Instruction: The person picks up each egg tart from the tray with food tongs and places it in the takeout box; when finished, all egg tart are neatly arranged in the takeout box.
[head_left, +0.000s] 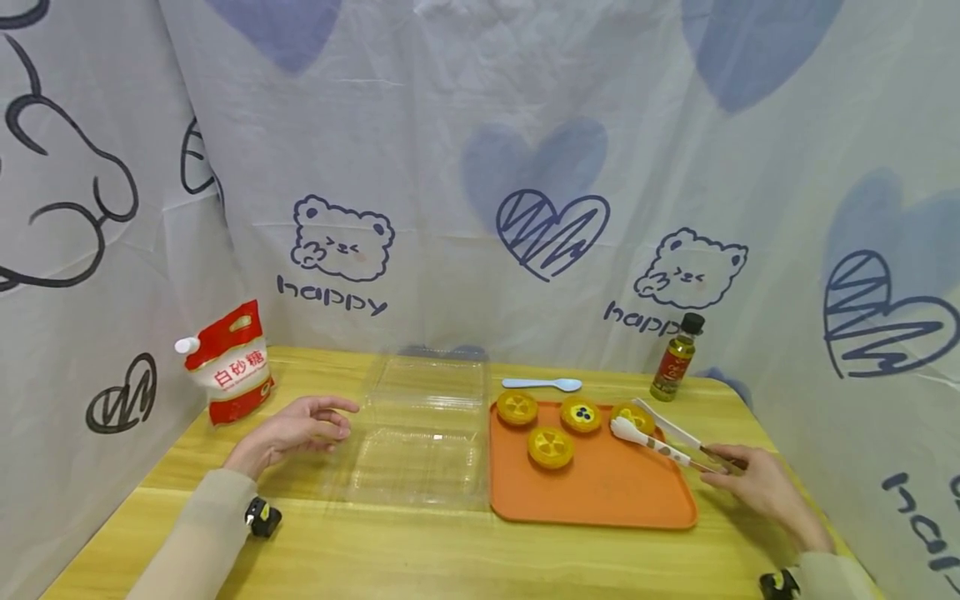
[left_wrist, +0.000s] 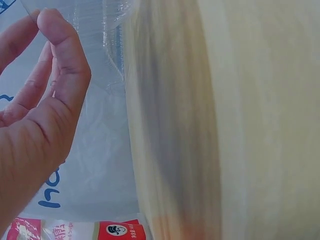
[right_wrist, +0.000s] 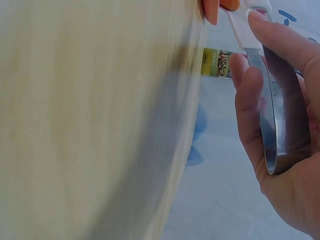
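The clear container (head_left: 420,454) lies open at the fingertips of the left hand (head_left: 300,429); whether they pinch it, I can't tell. Beside it, the orange tray (head_left: 592,500); over that, tongs (head_left: 663,450) gripped by the nearer right hand (head_left: 765,487) point left and away, tips about a tart (head_left: 628,412). Curtain (head_left: 442,250) reads "happy"; red bag (head_left: 238,367), "白砂糖".
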